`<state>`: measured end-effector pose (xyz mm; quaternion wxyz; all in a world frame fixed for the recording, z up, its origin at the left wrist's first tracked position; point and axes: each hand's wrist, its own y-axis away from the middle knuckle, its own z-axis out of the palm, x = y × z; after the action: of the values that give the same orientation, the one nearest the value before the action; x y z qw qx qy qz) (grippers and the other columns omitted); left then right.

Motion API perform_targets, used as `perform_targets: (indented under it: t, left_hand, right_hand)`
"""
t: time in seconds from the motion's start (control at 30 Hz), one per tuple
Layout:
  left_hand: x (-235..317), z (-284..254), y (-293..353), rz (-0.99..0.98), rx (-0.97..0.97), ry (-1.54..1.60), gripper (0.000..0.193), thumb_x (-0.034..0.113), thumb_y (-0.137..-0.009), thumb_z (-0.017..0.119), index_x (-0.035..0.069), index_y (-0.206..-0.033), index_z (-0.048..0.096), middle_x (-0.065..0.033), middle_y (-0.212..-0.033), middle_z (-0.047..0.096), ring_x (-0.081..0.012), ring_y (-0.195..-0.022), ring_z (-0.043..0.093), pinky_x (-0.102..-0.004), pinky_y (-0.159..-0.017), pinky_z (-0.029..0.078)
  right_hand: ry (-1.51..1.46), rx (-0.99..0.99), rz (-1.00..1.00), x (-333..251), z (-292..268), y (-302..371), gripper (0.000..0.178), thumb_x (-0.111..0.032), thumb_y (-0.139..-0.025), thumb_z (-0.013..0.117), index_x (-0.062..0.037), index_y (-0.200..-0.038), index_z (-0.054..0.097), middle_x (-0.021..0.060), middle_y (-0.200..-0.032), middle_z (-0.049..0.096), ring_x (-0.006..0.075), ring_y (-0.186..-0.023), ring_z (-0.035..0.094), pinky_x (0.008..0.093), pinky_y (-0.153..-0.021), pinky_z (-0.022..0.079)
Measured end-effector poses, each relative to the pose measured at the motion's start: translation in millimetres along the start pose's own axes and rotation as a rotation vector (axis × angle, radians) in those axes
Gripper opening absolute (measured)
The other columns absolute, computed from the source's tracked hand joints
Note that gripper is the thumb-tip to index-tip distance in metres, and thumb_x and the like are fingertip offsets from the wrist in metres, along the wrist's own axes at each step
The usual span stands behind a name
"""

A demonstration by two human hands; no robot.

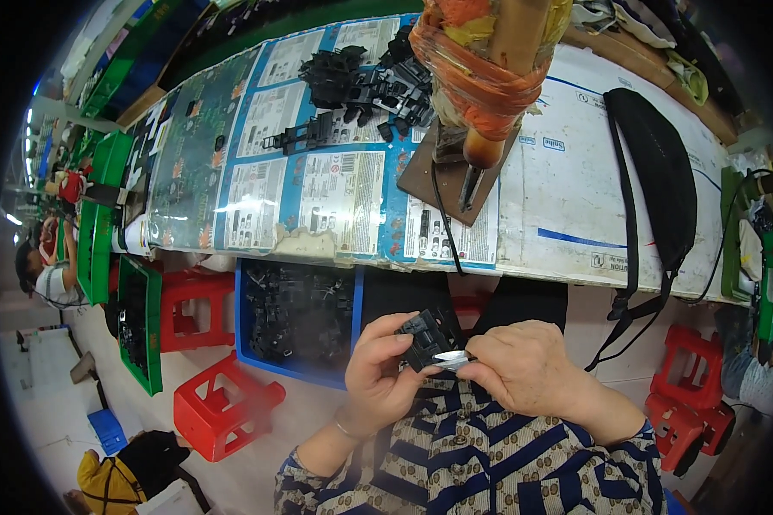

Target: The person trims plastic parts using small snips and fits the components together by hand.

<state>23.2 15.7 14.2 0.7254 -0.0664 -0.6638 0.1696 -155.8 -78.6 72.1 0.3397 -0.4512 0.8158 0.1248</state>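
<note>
Over my lap, my left hand (385, 367) grips a black molded plastic part (426, 336) between thumb and fingers. My right hand (524, 365) is closed around a small tool with a shiny metal blade (449, 358), its handle hidden in the fist. The blade lies against the lower right edge of the part. Both hands are just in front of the table's near edge. Whether the blade is a knife's or scissors', I cannot make out.
A pile of black plastic parts (361, 86) lies on the table (335, 202). Beside it, a post wrapped in orange plastic (481, 81) stands over a brown board (425, 176). A black bag (657, 180) lies right. Below are a blue bin (239, 318) of black parts and red stools (206, 412).
</note>
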Motion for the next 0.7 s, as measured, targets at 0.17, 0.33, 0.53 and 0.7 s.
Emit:
perform_targets:
  t: [0.17, 0.33, 0.53, 0.7]
  left_hand:
    - [-0.8, 1.7, -1.0, 0.011, 0.018, 0.031, 0.046, -0.007, -0.076, 0.065, 0.006, -0.114, 0.041, -0.0209, -0.122, 0.041, -0.0267, -0.107, 0.053, -0.0337, -0.087, 0.049]
    - [-0.7, 2.2, 0.3, 0.007, 0.017, 0.040, 0.047, -0.007, -0.077, 0.064, 0.006, -0.116, 0.040, -0.0208, -0.122, 0.041, -0.0271, -0.107, 0.053, -0.0339, -0.087, 0.050]
    - [-0.3, 3.3, 0.3, 0.014, 0.010, 0.052, 0.050, -0.008, -0.077, 0.063, 0.008, -0.118, 0.040, -0.0206, -0.122, 0.040, -0.0273, -0.107, 0.054, -0.0336, -0.087, 0.050]
    - [-0.3, 5.1, -0.7, 0.018, 0.013, 0.050, 0.051, -0.010, -0.077, 0.063, 0.009, -0.118, 0.039, -0.0202, -0.122, 0.040, -0.0271, -0.108, 0.054, -0.0333, -0.086, 0.050]
  right_hand:
    - [-0.049, 0.022, 0.021, 1.2, 5.8, 0.9, 0.023, -0.027, -0.080, 0.063, -0.0073, -0.072, 0.055, 0.0079, -0.061, 0.055, 0.0251, -0.055, 0.058, 0.0334, -0.048, 0.044]
    - [-0.182, 0.034, 0.015, 8.8, 12.4, 2.5, 0.021, -0.027, -0.081, 0.061, -0.0071, -0.074, 0.056, 0.0086, -0.063, 0.056, 0.0264, -0.056, 0.058, 0.0344, -0.049, 0.044]
    - [-0.214, 0.033, -0.003, 10.1, 13.4, 3.1, 0.021, -0.026, -0.081, 0.061, -0.0068, -0.075, 0.057, 0.0090, -0.063, 0.057, 0.0266, -0.056, 0.058, 0.0342, -0.050, 0.044]
    - [-0.177, 0.046, 0.011, 9.6, 13.8, 3.7, 0.020, -0.026, -0.082, 0.059, -0.0068, -0.076, 0.057, 0.0092, -0.064, 0.056, 0.0277, -0.058, 0.058, 0.0349, -0.050, 0.044]
